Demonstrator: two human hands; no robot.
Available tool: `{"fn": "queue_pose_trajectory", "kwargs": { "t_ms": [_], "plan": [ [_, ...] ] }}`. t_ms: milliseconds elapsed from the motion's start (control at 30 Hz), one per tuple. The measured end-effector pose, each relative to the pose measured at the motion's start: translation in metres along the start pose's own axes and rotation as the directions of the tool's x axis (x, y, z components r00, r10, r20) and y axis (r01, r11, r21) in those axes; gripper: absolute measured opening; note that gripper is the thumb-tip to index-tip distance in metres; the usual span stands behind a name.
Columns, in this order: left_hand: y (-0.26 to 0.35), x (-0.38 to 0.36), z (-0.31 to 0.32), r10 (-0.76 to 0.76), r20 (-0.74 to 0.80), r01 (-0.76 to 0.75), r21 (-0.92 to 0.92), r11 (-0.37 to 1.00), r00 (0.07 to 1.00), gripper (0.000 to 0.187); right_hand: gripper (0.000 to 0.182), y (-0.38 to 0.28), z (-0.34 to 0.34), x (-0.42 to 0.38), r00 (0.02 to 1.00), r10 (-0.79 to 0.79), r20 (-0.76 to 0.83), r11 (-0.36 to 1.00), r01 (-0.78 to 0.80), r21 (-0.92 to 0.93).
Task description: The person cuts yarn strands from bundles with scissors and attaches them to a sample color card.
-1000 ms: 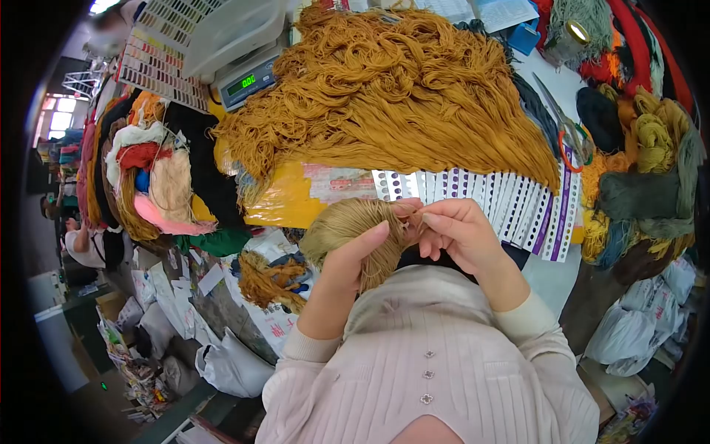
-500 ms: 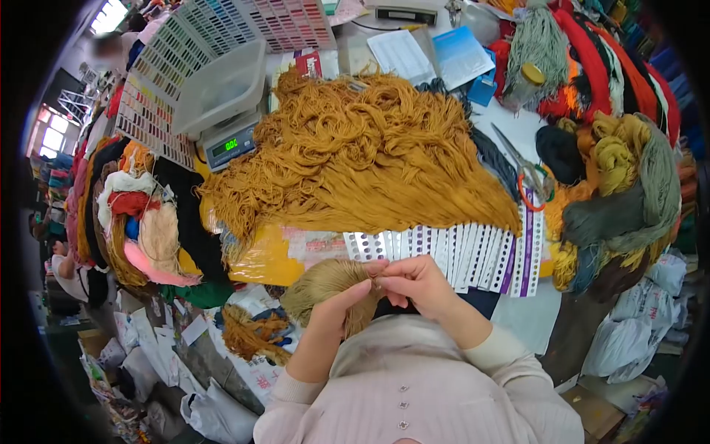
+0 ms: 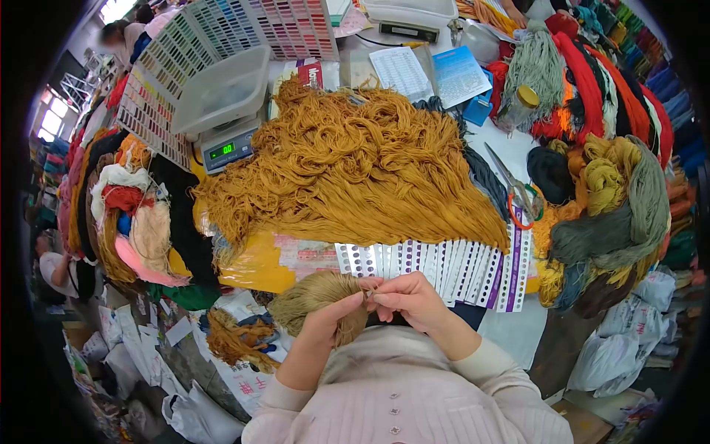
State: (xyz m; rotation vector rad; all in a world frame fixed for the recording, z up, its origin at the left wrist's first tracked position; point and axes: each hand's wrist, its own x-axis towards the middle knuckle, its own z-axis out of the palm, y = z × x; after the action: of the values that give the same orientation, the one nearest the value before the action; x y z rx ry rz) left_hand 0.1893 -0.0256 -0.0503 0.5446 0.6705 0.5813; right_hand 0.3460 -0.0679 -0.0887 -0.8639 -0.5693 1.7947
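Observation:
A khaki-beige skein of yarn is bunched in front of my chest. My left hand is closed round its right end, thumb pointing up towards my other fingers. Pressed against that thumb tip, my right hand makes a pinch with thumb and forefinger; whatever lies between the fingertips is too small to make out. Just beyond both hands, on the table, are overlapping white cards with punched holes, some with purple stripes. Behind them spreads a large heap of mustard-brown yarn.
A digital scale bears a clear plastic tub, beside upright colour charts. Orange-handled scissors lie right of the heap. Coloured skeins crowd both sides, and a glass jar stands at the back. Other people are at far left.
My view has shifted slightly, so the table sits a little lower and further left. Both hands stay together at the khaki skein with nearly the same grip.

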Motion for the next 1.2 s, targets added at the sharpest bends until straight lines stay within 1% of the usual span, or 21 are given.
{"fn": "queue_pose_trajectory", "kwargs": {
  "t_ms": [33, 133, 167, 233, 333, 433, 533, 633, 733, 833, 933, 1033, 1100, 1200],
  "plan": [
    [-0.002, 0.001, -0.003, -0.001, 0.023, 0.001, 0.001, 1.000, 1.000, 0.030, 0.013, 0.001, -0.001, 0.000, 1.000, 0.011, 0.004, 1.000, -0.011, 0.021],
    [-0.003, -0.001, -0.003, -0.026, -0.035, 0.027, 0.015, 1.000, 0.999, 0.030, 0.014, 0.004, -0.003, 0.000, 1.000, 0.026, 0.012, 0.998, -0.027, 0.059],
    [-0.003, -0.002, -0.002, -0.028, -0.027, 0.029, 0.011, 1.000, 0.999, 0.030, 0.014, 0.005, -0.003, 0.000, 1.000, 0.028, 0.014, 0.997, -0.029, 0.066],
    [-0.001, -0.003, -0.001, -0.034, -0.010, 0.034, 0.002, 0.999, 0.999, 0.030, 0.015, 0.005, -0.002, -0.001, 0.999, 0.033, 0.002, 0.997, -0.033, 0.069],
    [-0.002, -0.002, 0.001, -0.036, -0.035, 0.035, -0.020, 0.999, 0.999, 0.030, 0.017, 0.005, -0.002, -0.003, 0.999, 0.037, -0.009, 0.998, -0.036, 0.042],
    [-0.006, 0.001, -0.004, -0.039, -0.025, 0.038, -0.028, 0.999, 0.999, 0.032, 0.019, 0.005, -0.002, -0.003, 0.999, 0.029, -0.016, 0.999, -0.028, 0.028],
    [-0.007, 0.001, -0.005, -0.010, -0.021, 0.009, -0.029, 1.000, 1.000, 0.032, 0.020, 0.006, -0.001, -0.003, 0.999, 0.025, -0.026, 0.999, -0.025, 0.027],
    [-0.012, 0.004, -0.012, -0.013, 0.003, 0.013, -0.050, 0.999, 1.000, 0.031, 0.021, 0.006, -0.002, -0.003, 0.999, 0.024, -0.035, 0.999, -0.023, 0.026],
    [-0.006, 0.001, -0.006, -0.008, -0.055, 0.008, -0.006, 1.000, 0.998, 0.031, 0.023, 0.002, -0.002, -0.002, 0.998, 0.009, -0.057, 1.000, -0.009, 0.000],
    [-0.005, 0.000, -0.004, 0.003, -0.062, -0.001, 0.036, 0.999, 0.998, 0.030, 0.024, 0.001, -0.001, -0.005, 0.998, 0.013, -0.062, 1.000, -0.014, -0.012],
    [-0.006, 0.000, -0.004, 0.028, -0.039, -0.027, 0.031, 0.999, 0.999, 0.031, 0.024, -0.003, 0.000, -0.005, 0.998, 0.029, -0.051, 1.000, -0.029, -0.008],
    [-0.003, -0.003, 0.000, 0.016, -0.021, -0.017, -0.023, 1.000, 1.000, 0.032, 0.025, -0.005, -0.001, -0.005, 0.998, 0.051, -0.046, 0.999, -0.051, 0.003],
    [-0.006, -0.001, -0.006, 0.011, 0.065, -0.005, -0.086, 0.996, 0.998, 0.034, 0.025, -0.005, 0.000, -0.005, 0.997, 0.059, -0.039, 0.998, -0.059, 0.014],
    [-0.004, -0.004, -0.004, 0.029, -0.006, -0.029, -0.040, 0.999, 1.000, 0.032, 0.024, -0.006, 0.002, -0.006, 0.997, 0.064, -0.040, 0.998, -0.064, 0.001]
  ]
}}
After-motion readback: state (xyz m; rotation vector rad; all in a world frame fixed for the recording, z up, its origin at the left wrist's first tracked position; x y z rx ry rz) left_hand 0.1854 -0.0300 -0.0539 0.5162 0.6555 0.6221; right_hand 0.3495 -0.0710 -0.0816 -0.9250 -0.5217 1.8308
